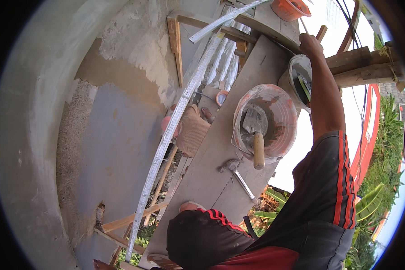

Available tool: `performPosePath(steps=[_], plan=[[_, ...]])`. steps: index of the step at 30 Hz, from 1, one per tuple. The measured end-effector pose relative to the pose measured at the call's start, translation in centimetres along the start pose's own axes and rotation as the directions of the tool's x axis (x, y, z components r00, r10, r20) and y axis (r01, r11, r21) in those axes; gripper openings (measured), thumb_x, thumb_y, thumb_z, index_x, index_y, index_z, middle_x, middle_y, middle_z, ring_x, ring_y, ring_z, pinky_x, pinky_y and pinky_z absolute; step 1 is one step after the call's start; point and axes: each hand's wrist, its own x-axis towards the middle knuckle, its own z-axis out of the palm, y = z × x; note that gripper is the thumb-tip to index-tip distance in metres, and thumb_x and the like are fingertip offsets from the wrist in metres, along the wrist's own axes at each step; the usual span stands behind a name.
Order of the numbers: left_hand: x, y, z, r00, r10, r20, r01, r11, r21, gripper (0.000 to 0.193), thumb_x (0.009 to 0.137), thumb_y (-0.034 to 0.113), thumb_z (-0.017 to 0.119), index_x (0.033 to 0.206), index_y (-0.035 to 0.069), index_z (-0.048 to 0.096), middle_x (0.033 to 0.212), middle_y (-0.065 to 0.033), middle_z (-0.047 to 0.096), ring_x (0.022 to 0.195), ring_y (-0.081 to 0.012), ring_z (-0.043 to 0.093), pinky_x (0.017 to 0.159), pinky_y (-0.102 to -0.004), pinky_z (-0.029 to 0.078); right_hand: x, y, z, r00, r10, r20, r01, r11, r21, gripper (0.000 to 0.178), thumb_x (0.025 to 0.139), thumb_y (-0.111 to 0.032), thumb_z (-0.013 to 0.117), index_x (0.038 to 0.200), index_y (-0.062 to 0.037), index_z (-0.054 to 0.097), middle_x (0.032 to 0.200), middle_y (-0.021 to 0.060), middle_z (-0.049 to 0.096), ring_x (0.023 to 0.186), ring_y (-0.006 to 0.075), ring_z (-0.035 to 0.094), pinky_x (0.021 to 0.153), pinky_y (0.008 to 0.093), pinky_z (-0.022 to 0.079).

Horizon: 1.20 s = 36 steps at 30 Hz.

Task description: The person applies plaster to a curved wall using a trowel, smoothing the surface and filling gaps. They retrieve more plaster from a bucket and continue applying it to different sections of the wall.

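My right hand (310, 45) reaches to the upper right, its fingers closed around a thin pale stick (304, 26) that points toward an orange bucket (287, 11). What the stick belongs to is not clear. Just below that hand stands a grey bucket (287, 82) with a green-edged tool inside. Only some fingers of my left hand (102, 265) show at the bottom edge, beside a wooden brace; their grip is hidden. On the plank, a mortar-smeared pail (289, 130) holds a trowel (258, 150) with a wooden handle. A claw hammer (242, 177) lies nearer my legs.
Grey planks (198, 180) form a raised platform. A long metal straightedge (166, 139) slants between it and the partly plastered wall (117, 135). Below the platform, another person in a tan shirt (191, 130) is partly visible. Wooden beams (369, 67) and hanging cables stand at the right.
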Motion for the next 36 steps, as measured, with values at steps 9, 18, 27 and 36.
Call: performPosePath(steps=[9,18,27,36], plan=[[-3.7,-2.0,5.1,0.830,0.388,0.400,-0.305,0.917,-0.258,0.043,0.108,0.037,0.068,0.125,-0.003,0.070,0.106,-0.0157,0.075,0.097,-0.0257,0.072,0.088,-0.0402,0.060,-33.3,-8.8,-17.7,0.777,-0.629,-0.030,0.019,-0.024,1.000,0.019,0.101,-0.019,0.079,0.095,-0.0014,0.075,0.075,-0.0006,0.064,0.061,0.0066,0.056,0.054,0.0240,0.040],[-11.5,11.7,5.7,0.391,0.663,0.638,-0.532,0.729,-0.431,0.017,0.106,0.017,0.068,0.109,0.001,0.065,0.091,-0.0081,0.068,0.086,-0.0195,0.066,0.084,-0.0352,0.054,-44.0,-11.8,-10.4,0.945,-0.131,0.298,-0.189,0.524,0.830,0.042,0.104,-0.039,0.073,0.112,0.0025,0.074,0.081,0.0137,0.074,0.074,0.0246,0.074,0.072,0.0378,0.056],[-36.7,28.3,0.5,-0.275,0.794,0.541,-0.182,0.510,-0.841,0.018,0.103,0.016,0.073,0.110,-0.001,0.070,0.100,-0.0137,0.075,0.091,-0.0236,0.073,0.085,-0.0367,0.057,-39.0,-10.6,-3.7,0.872,-0.242,0.427,-0.160,0.683,0.713,0.076,0.089,-0.041,0.071,0.149,0.0046,0.061,0.121,0.0278,0.075,0.110,0.0357,0.074,0.096,0.0420,0.057],[-57.7,35.2,-0.7,-0.706,0.537,0.461,0.252,0.800,-0.545,0.046,0.111,0.036,0.064,0.143,0.003,0.056,0.132,-0.0141,0.068,0.116,-0.0243,0.070,0.101,-0.0387,0.054,-50.6,-2.4,-9.6,0.878,-0.108,0.466,-0.460,0.075,0.885,0.062,0.091,-0.018,0.061,0.148,0.0060,0.056,0.102,0.0108,0.067,0.079,0.0145,0.067,0.065,0.0284,0.055]])
